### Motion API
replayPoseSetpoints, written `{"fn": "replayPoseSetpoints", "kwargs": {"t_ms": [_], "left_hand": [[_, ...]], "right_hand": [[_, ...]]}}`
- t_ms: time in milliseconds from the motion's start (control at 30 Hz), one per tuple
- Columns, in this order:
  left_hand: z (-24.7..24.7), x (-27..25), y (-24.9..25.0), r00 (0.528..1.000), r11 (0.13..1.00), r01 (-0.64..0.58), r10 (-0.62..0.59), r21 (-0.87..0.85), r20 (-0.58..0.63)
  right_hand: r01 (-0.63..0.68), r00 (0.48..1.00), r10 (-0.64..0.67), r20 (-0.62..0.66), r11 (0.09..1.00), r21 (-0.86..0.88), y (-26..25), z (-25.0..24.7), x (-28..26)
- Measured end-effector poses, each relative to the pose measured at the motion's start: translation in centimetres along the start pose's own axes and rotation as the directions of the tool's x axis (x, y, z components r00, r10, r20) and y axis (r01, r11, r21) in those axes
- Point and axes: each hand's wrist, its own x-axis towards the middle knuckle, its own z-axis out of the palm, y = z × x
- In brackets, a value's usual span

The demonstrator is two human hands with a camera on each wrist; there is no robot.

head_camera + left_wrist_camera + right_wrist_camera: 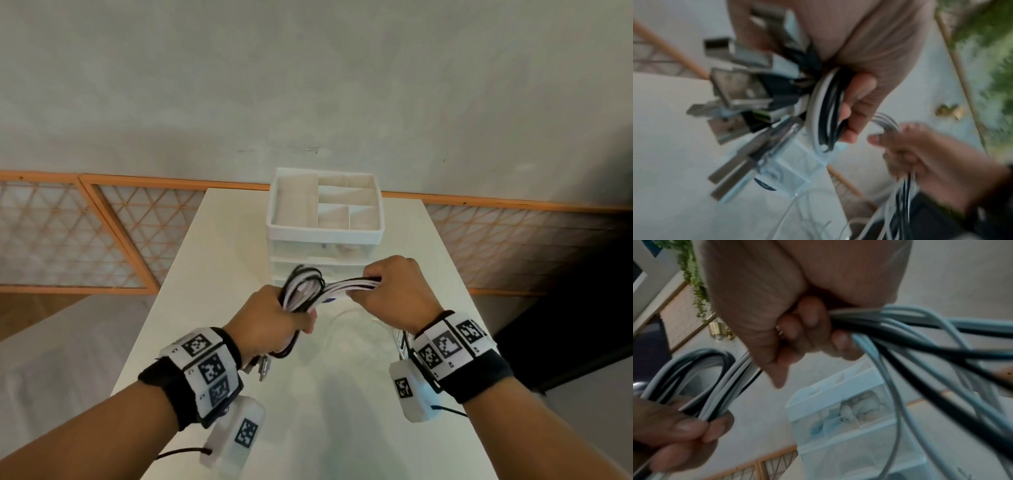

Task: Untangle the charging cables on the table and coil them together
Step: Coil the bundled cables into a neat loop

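A bundle of white and black charging cables (308, 291) is held above the white table (342, 394) between both hands. My left hand (274, 318) grips the looped part of the cables (828, 110), and several metal USB plugs (740, 91) stick out below its palm. My right hand (390, 287) grips the straight run of the cables (890, 324) to the right of the loop. From that hand the loose strands (920, 386) hang down past the wrist. The left hand (674, 431) also shows in the right wrist view, pinching the loop.
A white drawer organizer (325, 205) with open top compartments stands at the far middle of the table, just beyond the hands. A wooden lattice rail (102, 233) runs behind the table along the grey wall. A dark object (582, 325) stands at the right.
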Motion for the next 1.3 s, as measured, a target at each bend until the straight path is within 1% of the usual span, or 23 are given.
{"fn": "replayPoseSetpoints", "kwargs": {"t_ms": [67, 100, 167, 200, 267, 367, 433, 467, 500, 567, 633, 700, 733, 800, 900, 967, 1000, 1033, 1100, 1167, 1200, 1233, 1300], "left_hand": [[-0.8, 0.1, 0.4, 0.999, 0.989, 0.016, -0.023, -0.148, -0.048], [-1.2, 0.1, 0.7, 0.998, 0.977, 0.02, -0.032, -0.21, -0.053], [-2.0, 0.1, 1.0, 1.0, 0.954, 0.016, -0.021, -0.298, -0.016], [-2.3, 0.0, 1.0, 1.0, 0.951, 0.017, -0.012, -0.308, 0.017], [-2.7, 0.2, 0.3, 0.999, 0.962, 0.023, -0.011, -0.273, 0.043], [-2.4, 0.8, -0.6, 0.997, 0.969, 0.048, -0.061, -0.241, -0.05], [-1.8, 1.0, -0.5, 0.99, 0.971, 0.049, -0.078, -0.236, -0.115], [-1.3, 0.9, -0.3, 0.99, 0.976, 0.043, -0.071, -0.213, -0.123], [-0.8, 0.7, 0.0, 0.993, 0.984, 0.035, -0.055, -0.177, -0.107], [0.0, 0.3, 1.0, 0.998, 0.992, 0.019, -0.025, -0.125, -0.052], [0.4, 0.0, 1.7, 1.0, 0.984, 0.002, -0.006, -0.178, -0.021], [0.4, -0.1, 2.3, 0.999, 0.963, -0.017, 0.026, -0.267, 0.032], [0.3, -0.3, 2.6, 0.998, 0.945, -0.012, 0.034, -0.328, 0.062], [0.1, -0.4, 2.9, 0.994, 0.884, 0.026, 0.028, -0.466, 0.109], [0.0, -0.7, 3.2, 0.993, 0.798, 0.082, -0.013, -0.598, 0.119], [-0.1, -0.7, 3.1, 0.993, 0.773, 0.103, -0.041, -0.626, 0.113], [-0.3, -0.6, 3.0, 0.994, 0.766, 0.104, -0.053, -0.634, 0.099], [-0.6, -0.7, 3.0, 0.995, 0.762, 0.094, -0.054, -0.641, 0.082], [-1.1, -0.8, 3.1, 0.998, 0.792, 0.057, -0.037, -0.608, 0.045], [-1.3, -0.9, 3.1, 1.0, 0.852, 0.003, 0.002, -0.523, 0.01], [-1.3, -1.0, 3.0, 1.0, 0.872, -0.018, 0.025, -0.489, 0.007], [-1.2, -1.0, 3.1, 0.999, 0.887, -0.035, 0.047, -0.46, 0.013], [-0.8, -1.1, 3.3, 0.993, 0.928, -0.071, 0.1, -0.367, 0.061]], "right_hand": [[0.013, 0.997, -0.022, 0.079, 0.994, 0.113, 0.6, -0.4, -0.2], [-0.001, 0.993, -0.022, 0.119, 0.982, 0.189, 1.0, -0.4, -0.3], [-0.029, 0.987, -0.025, 0.16, 0.945, 0.326, 1.8, -0.2, -0.6], [-0.023, 0.987, -0.036, 0.157, 0.934, 0.358, 2.0, -0.1, -0.7], [0.004, 0.989, -0.06, 0.138, 0.926, 0.376, 2.0, 0.0, -0.9], [0.039, 0.991, -0.093, 0.098, 0.891, 0.453, 1.4, -0.4, -0.8], [0.074, 0.995, -0.098, 0.02, 0.857, 0.509, 0.4, -0.3, -0.4], [0.102, 0.995, -0.094, -0.042, 0.841, 0.531, -0.3, 0.0, -0.3], [0.143, 0.989, -0.099, -0.109, 0.83, 0.539, -1.1, 0.4, -0.2], [0.24, 0.965, -0.145, -0.218, 0.823, 0.515, -2.8, 1.4, -0.5], [0.34, 0.934, -0.223, -0.278, 0.794, 0.504, -4.2, 2.4, -1.5], [0.447, 0.889, -0.327, -0.322, 0.774, 0.448, -4.9, 3.5, -2.6], [0.483, 0.87, -0.375, -0.319, 0.775, 0.407, -5.0, 4.3, -3.1], [0.512, 0.856, -0.437, -0.275, 0.789, 0.34, -5.1, 5.9, -3.6], [0.533, 0.845, -0.493, -0.206, 0.808, 0.251, -4.9, 7.2, -4.3], [0.557, 0.83, -0.534, -0.161, 0.778, 0.292, -4.5, 6.5, -4.6], [0.564, 0.824, -0.542, -0.165, 0.756, 0.332, -4.2, 6.0, -4.7], [0.559, 0.828, -0.526, -0.195, 0.745, 0.363, -3.8, 5.5, -4.7], [0.517, 0.854, -0.432, -0.29, 0.769, 0.375, -3.1, 4.5, -4.2], [0.461, 0.877, -0.354, -0.325, 0.811, 0.36, -3.0, 3.4, -3.6], [0.456, 0.88, -0.358, -0.313, 0.821, 0.343, -3.2, 2.9, -3.3], [0.476, 0.872, -0.393, -0.292, 0.82, 0.317, -3.5, 2.3, -3.1], [0.542, 0.838, -0.493, -0.234, 0.803, 0.248, -4.3, 1.2, -2.6]]}}
